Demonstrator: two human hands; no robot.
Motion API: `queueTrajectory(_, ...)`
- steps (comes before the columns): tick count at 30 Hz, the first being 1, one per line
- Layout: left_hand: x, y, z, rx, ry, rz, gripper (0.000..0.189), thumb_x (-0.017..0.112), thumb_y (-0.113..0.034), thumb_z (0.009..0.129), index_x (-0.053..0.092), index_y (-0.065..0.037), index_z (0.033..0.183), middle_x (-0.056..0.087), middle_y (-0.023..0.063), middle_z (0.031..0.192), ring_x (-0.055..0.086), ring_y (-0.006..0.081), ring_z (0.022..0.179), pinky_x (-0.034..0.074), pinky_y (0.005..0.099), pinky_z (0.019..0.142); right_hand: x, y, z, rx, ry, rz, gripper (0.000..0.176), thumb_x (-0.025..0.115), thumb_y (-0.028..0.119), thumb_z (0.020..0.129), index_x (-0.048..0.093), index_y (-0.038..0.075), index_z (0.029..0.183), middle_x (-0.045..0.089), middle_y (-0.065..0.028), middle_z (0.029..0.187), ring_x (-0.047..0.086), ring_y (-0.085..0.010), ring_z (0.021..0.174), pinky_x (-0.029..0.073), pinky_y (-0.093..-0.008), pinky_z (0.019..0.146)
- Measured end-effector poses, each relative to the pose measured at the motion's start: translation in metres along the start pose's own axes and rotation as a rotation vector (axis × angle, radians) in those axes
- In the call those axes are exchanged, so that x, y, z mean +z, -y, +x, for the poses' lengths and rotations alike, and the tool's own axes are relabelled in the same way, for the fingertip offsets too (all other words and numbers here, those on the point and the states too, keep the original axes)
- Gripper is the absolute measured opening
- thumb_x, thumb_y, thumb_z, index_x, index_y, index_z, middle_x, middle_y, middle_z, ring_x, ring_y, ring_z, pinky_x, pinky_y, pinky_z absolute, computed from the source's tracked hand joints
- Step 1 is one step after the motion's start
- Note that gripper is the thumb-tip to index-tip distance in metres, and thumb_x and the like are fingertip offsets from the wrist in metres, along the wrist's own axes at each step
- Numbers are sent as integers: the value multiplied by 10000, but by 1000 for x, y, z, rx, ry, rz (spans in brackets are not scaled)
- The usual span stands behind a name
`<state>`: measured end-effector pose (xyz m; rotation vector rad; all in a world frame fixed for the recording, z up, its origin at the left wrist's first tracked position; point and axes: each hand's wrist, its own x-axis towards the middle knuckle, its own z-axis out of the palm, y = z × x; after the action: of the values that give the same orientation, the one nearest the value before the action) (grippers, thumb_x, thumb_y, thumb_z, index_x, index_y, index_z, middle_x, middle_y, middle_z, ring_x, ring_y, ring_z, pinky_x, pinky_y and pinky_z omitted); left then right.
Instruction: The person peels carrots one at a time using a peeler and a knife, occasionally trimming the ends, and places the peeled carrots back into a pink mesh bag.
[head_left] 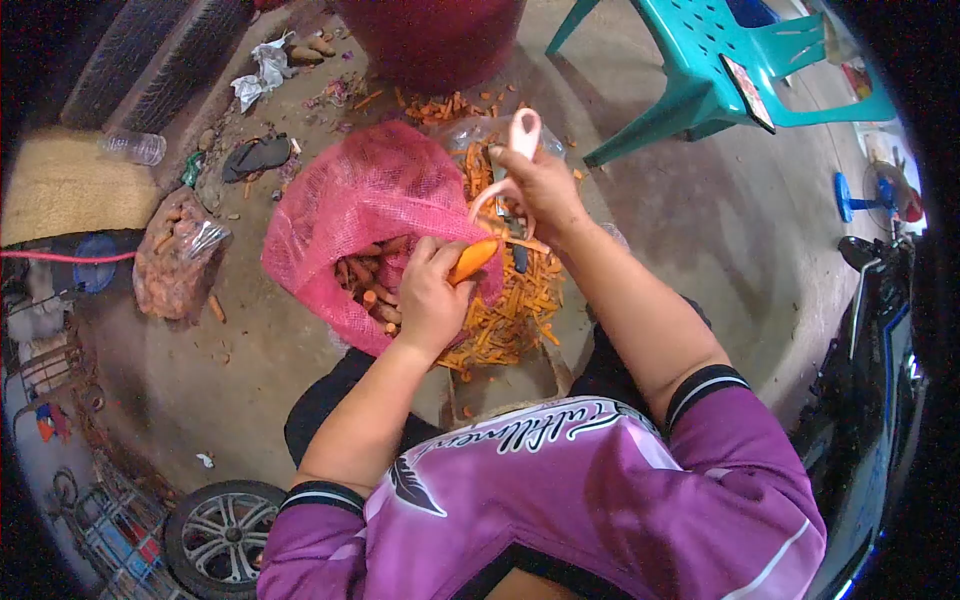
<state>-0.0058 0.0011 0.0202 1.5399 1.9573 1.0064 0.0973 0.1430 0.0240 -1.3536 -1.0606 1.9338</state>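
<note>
My left hand (pixel 432 302) is closed round an orange carrot (pixel 474 262), whose peeled end points up and to the right. Just beyond that end, my right hand (pixel 548 195) grips a pale pink peeler (pixel 524 132), its loop handle sticking up above the fingers. A pink mesh sack (pixel 365 185) lies open beside my left hand, with unpeeled carrots (pixel 362 272) inside. Orange peelings (pixel 515 310) are heaped on the floor below both hands. A strip of peel hangs near the peeler, though the blade itself is hard to make out.
A dark red tub (pixel 430 45) stands beyond the sack. At the upper right is a green plastic chair (pixel 690 65) with a phone (pixel 748 92) on it. A filled plastic bag (pixel 177 255) and a sandal (pixel 258 158) lie left. A wheel (pixel 228 540) is at the lower left.
</note>
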Motion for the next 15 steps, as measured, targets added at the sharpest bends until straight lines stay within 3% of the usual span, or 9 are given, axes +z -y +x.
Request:
queueTrajectory(2,3,3,1,-20,19,-153,283,665,-24,586,571,-31,853,503,101,776,522,273,732,422,338,640,4,0,-10,67,160,65,203,627,221,718,519,52,682,507,-26,546,431,-91,400,305,-226,361)
queueTrajectory(6,9,11,4,-73,-30,-398,279,673,-33,593,569,-23,852,500,95,773,517,261,715,423,315,635,-4,4,4,-13,23,-15,253,632,264,722,467,75,761,462,1,539,425,-78,399,327,-204,347)
queueTrajectory(9,4,3,4,38,-1,-254,279,659,-21,595,570,-22,860,501,96,775,517,260,714,423,307,641,3,12,-10,49,57,100,247,631,252,722,472,69,772,462,3,541,429,-76,400,328,-202,340)
queueTrajectory(11,4,3,4,59,14,-178,280,639,-3,593,570,-22,863,503,101,774,518,260,712,423,305,642,3,4,-10,82,170,20,235,627,224,724,481,57,801,461,0,551,429,-92,397,330,-221,336)
queueTrajectory(13,2,2,4,69,2,-174,277,622,5,591,570,-23,862,505,105,768,518,262,705,422,312,639,-1,0,3,-55,25,-14,228,627,221,723,485,57,795,461,-1,555,430,-94,404,331,-223,343)
queueTrajectory(15,3,1,6,83,-17,-186,275,612,7,590,570,-24,860,504,107,761,517,263,698,420,319,637,-5,4,3,-30,36,10,215,622,223,728,493,58,776,460,4,553,430,-82,418,325,-211,356)
